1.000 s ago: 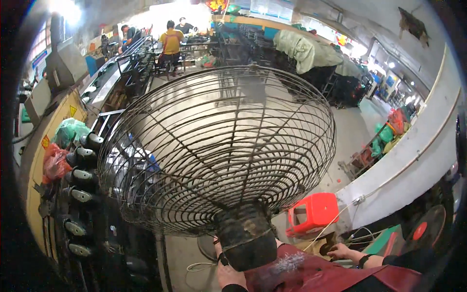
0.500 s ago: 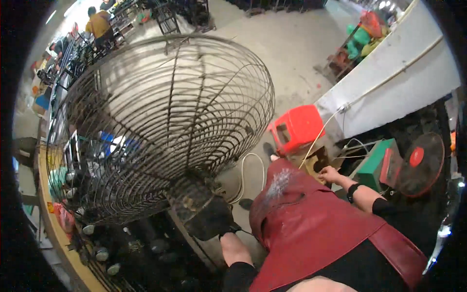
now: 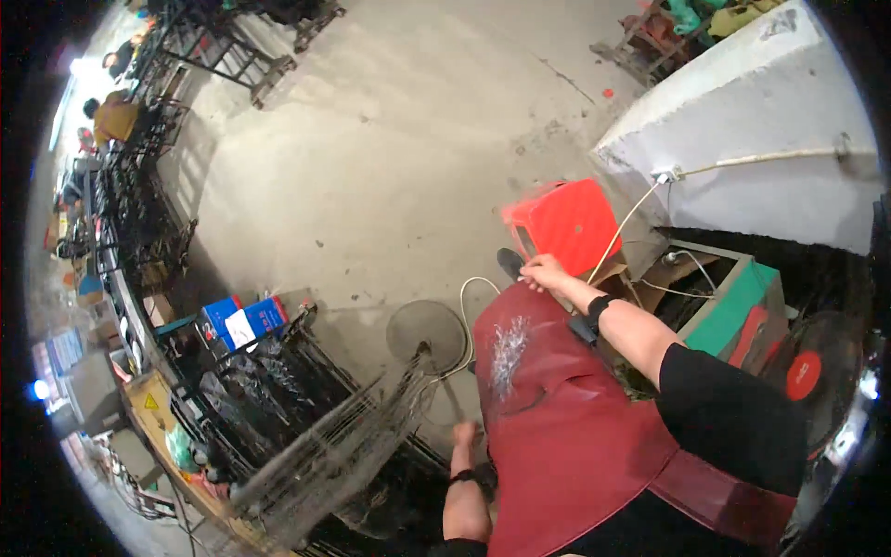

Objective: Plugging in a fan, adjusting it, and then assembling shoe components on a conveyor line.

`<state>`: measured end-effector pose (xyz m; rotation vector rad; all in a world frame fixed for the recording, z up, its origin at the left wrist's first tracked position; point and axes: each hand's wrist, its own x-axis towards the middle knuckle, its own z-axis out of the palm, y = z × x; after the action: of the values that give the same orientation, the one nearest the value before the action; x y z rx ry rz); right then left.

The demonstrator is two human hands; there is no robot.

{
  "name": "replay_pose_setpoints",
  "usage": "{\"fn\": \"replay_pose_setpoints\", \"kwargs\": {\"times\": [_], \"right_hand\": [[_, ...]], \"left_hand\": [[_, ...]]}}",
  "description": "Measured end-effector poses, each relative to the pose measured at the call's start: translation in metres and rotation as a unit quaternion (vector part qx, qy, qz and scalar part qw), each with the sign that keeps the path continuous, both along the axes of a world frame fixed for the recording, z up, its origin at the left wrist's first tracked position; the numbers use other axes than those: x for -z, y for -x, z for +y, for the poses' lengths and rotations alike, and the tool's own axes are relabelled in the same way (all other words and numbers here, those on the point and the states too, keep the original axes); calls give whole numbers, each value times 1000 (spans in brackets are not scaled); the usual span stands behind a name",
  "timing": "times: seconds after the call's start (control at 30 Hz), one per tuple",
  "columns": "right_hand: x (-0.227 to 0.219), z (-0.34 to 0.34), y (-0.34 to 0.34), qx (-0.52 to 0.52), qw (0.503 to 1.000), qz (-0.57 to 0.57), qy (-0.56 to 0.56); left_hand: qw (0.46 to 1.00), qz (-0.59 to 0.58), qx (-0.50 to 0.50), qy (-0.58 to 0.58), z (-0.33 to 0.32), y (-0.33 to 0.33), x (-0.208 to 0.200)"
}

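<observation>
A large wire-caged fan [image 3: 357, 446] stands at my left, blurred and seen almost edge-on. Its round base [image 3: 418, 325] rests on the floor. My left hand [image 3: 466, 435] is low beside the fan's rear side; its fingers are blurred, and whether they touch the fan does not show. In front of me, my right hand [image 3: 544, 273] hangs over the hem of my dark red apron [image 3: 575, 436], close to a red plastic stool [image 3: 580, 227]. Its fingers are loosely bent and somewhat apart, with nothing visible in them.
A pale cable [image 3: 622, 232] runs from a socket on the white wall [image 3: 742, 176]. At right are a green-sided machine [image 3: 738, 302] and a disc with a red centre [image 3: 804, 375]. Blue boxes [image 3: 243, 320] sit on the left bench. A person [image 3: 116, 121] is far left.
The fan's cage has swung from facing across the view to nearly edge-on, lower left. My right hand has moved forward and left toward the stool. My view has shifted, showing more floor.
</observation>
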<state>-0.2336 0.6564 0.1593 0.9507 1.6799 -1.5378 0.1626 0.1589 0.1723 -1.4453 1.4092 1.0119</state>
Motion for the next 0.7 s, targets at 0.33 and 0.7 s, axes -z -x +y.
{"fn": "replay_pose_setpoints", "kwargs": {"times": [0.33, 0.7], "right_hand": [[-27, 80, 15, -60, 998, 5, -15], [-74, 186, 67, 265, 963, -12, -38]], "left_hand": [[891, 263, 362, -70, 307, 432, 84], [914, 386, 20, -125, 320, 783, -37]]}}
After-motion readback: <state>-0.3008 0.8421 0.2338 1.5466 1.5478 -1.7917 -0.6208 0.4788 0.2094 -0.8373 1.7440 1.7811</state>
